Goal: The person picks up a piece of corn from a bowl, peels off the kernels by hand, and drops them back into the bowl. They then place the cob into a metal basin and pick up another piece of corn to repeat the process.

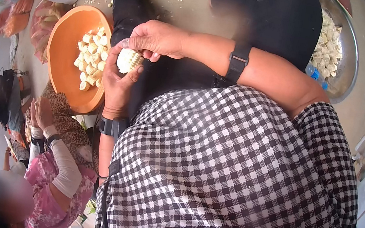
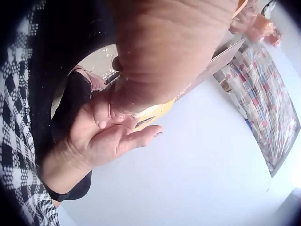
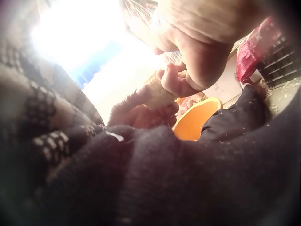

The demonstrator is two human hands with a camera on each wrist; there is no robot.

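A short piece of corn cob (image 1: 129,61), pale with rows of kernels, is held over the lap in the head view. My left hand (image 1: 116,77) grips it from the far left, thumb on its near side and fingers behind. My right hand (image 1: 163,39) comes across from the right, its thumb at the cob's upper edge and its fingers curled beside it. In the right wrist view the pale cob (image 3: 157,94) shows between both hands. The left wrist view has my right hand (image 2: 101,136) behind my left hand, which largely hides the cob.
An orange basin (image 1: 64,62) with several cut cob pieces stands left of my legs. A metal basin (image 1: 353,60) of pale pieces is at the right, a plastic bottle (image 1: 315,74) by its rim. Another person (image 1: 53,194) sits close on the left. Loose kernels dot the floor.
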